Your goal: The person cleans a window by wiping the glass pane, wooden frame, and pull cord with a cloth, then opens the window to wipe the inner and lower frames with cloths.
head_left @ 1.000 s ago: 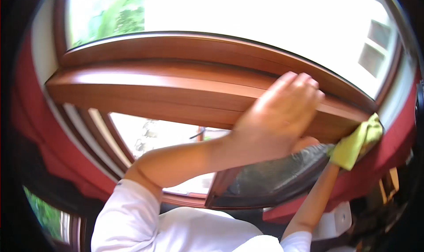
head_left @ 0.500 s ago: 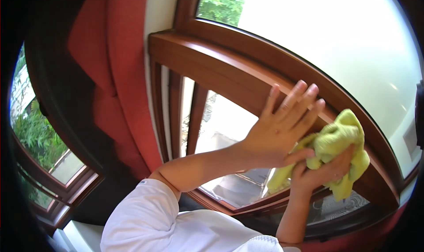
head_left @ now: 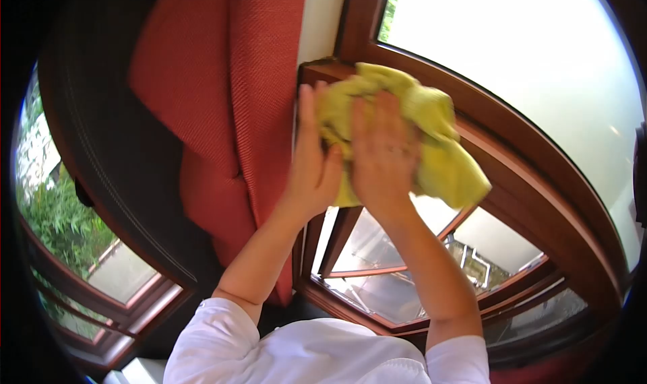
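A yellow-green cloth (head_left: 448,158) is bunched against the upper left corner of the brown wooden window frame (head_left: 502,138). My right hand (head_left: 384,158) lies over it, fingers extended upward and pressing it to the wood. Beside the cloth's left edge, my left hand (head_left: 311,158) is open with its fingers straight, close to the red curtain (head_left: 269,114); whether it touches the cloth or the frame I cannot tell. The cloth covers part of the frame and the top of the lower panes.
Dark fabric (head_left: 101,148) hangs left of the red curtain. Further left is another window with greenery (head_left: 64,215) outside. A large bright pane (head_left: 519,67) fills the upper right. Lower wooden-framed panes (head_left: 377,296) show below my hands.
Both hands have moved left along the frame, the right one taking the cloth with it. The right hand's fingers have flattened over the cloth. The view has shifted too.
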Demonstrator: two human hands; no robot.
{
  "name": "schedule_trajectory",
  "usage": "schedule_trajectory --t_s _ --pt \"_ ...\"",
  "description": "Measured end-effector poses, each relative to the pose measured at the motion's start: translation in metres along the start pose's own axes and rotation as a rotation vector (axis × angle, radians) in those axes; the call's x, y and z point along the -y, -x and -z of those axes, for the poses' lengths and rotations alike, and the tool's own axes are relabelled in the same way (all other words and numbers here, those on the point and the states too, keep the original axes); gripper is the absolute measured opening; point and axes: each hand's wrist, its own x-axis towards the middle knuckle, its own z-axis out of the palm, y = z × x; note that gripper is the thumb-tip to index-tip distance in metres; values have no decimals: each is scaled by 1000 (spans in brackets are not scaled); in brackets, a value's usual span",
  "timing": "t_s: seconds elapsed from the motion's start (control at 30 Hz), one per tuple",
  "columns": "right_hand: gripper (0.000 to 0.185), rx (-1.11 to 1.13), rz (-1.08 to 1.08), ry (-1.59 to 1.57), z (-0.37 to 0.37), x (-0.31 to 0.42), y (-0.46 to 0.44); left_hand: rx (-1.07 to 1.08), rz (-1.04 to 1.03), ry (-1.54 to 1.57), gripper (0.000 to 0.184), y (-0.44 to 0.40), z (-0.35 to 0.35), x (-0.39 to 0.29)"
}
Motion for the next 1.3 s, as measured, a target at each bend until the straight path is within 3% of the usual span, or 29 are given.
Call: schedule_trajectory --t_s 0.03,0.1,0.17,0.37,0.43,0.5,0.57,0.63,0.73,0.9,0.93,0.97,1.1,1.3 --pt "64 24 41 -2 -12 8 -8 -43 -8 -79 66 3 4 3" --pt "63 -95 141 -400 -45 20 -18 -77 15 -133 68 7 16 10" --pt "57 -12 167 56 -41 39 -36 -67 23 -93 66 10 24 13" --pt "49 40 254 -94 -15 19 -12 -57 115 64 60 24 24 10" --pt "53 63 107 -158 -1 13 6 -40 82 -39 60 30 8 12" --pt "55 58 -8 -208 12 3 25 90 -34 -60 63 33 0 13" --pt "55 34 -2 157 30 -11 48 254 -149 -22 66 34 -8 8" --pt "53 -27 -46 250 37 -29 78 487 -187 -39 70 33 -14 4" --pt "49 -69 -140 309 44 -37 104 642 -263 -135 68 35 -21 -11" --pt "48 -102 -190 209 31 -23 100 472 -170 -129 77 53 -32 -6" --pt "42 -64 -184 38 20 -22 102 418 -113 -114 77 55 -32 -4" --pt "42 -4 -138 155 30 -19 90 387 -75 -180 75 58 -31 3" --pt "40 -143 -111 49 34 -24 87 254 -160 -213 70 53 -47 -3" --pt "44 -42 -205 184 82 -59 118 458 -291 -327 86 51 -92 -28"
